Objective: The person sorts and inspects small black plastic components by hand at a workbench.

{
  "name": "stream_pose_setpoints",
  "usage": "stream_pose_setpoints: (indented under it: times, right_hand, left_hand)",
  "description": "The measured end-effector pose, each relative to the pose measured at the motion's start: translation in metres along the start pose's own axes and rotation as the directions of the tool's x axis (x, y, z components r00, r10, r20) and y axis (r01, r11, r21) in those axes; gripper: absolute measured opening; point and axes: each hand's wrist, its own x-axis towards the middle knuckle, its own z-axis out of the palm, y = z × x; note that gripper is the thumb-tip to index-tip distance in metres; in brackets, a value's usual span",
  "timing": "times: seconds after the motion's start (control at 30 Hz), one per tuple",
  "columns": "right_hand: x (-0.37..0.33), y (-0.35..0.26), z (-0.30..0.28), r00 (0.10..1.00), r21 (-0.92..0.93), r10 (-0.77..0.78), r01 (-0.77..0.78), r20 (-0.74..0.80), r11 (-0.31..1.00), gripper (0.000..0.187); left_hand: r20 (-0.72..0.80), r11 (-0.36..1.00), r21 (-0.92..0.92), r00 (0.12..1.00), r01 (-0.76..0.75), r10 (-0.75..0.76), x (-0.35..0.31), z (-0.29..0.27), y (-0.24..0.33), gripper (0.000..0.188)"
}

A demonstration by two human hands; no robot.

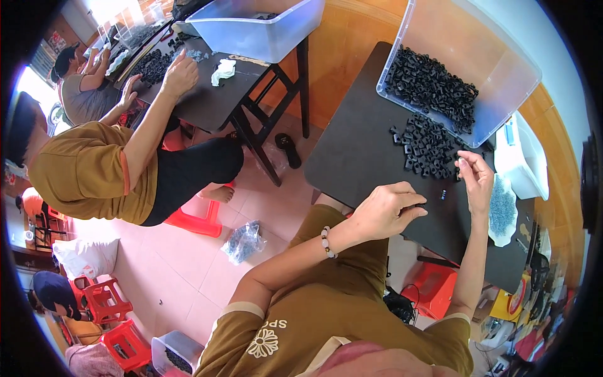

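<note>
My left hand point(391, 210), with a beaded bracelet on its wrist, hovers over the near part of the dark table point(352, 138). Its thumb and fingers are pinched, with a bit of something dark at their tips, too small to name. At the edge of a pile of small black plastic parts point(424, 146), my right hand point(475, 179) has its thumb and forefinger closed together; what they hold, if anything, I cannot make out. Between the hands lies one small dark piece point(444, 195) with light marks. Tiny blue-grey pieces point(502, 207) fill a white tray beside my right hand.
Behind the pile, a clear plastic bin point(496, 60) leans with more black parts inside. A white container point(524, 157) stands at the right edge. To the left, another person point(88, 166) works at a second table point(220, 103). Red stools point(433, 289) and a plastic bag point(244, 242) occupy the floor.
</note>
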Motion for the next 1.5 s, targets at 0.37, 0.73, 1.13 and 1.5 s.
stream_pose_setpoints:
  times: [0.37, 0.73, 1.13, 1.5]
  right_hand:
    - [0.002, 0.008, -0.004, 0.999, 0.088, 0.009, -0.005, -0.044, 0.996, 0.021]
    - [-0.003, 0.0, -0.005, 0.999, -0.035, -0.029, 0.028, -0.035, 0.999, 0.026]
    - [-0.029, -0.029, 0.006, 0.996, 0.205, 0.091, -0.093, 0.021, 0.974, 0.023]
    - [-0.068, -0.048, 0.027, 0.967, 0.431, 0.152, -0.228, 0.204, 0.873, 0.016]
  left_hand:
    - [0.005, 1.0, 0.002, 1.0, 0.011, -0.011, 0.0, -0.001, 0.001, 0.019]
    - [-0.004, 0.999, -0.032, 1.0, 0.029, -0.03, 0.002, 0.0, 0.002, 0.021]
    - [-0.067, 0.981, -0.159, 0.99, 0.108, -0.12, 0.006, -0.001, 0.003, 0.02]
    - [-0.087, 0.979, -0.153, 0.985, 0.137, -0.151, 0.006, -0.001, 0.002, 0.028]
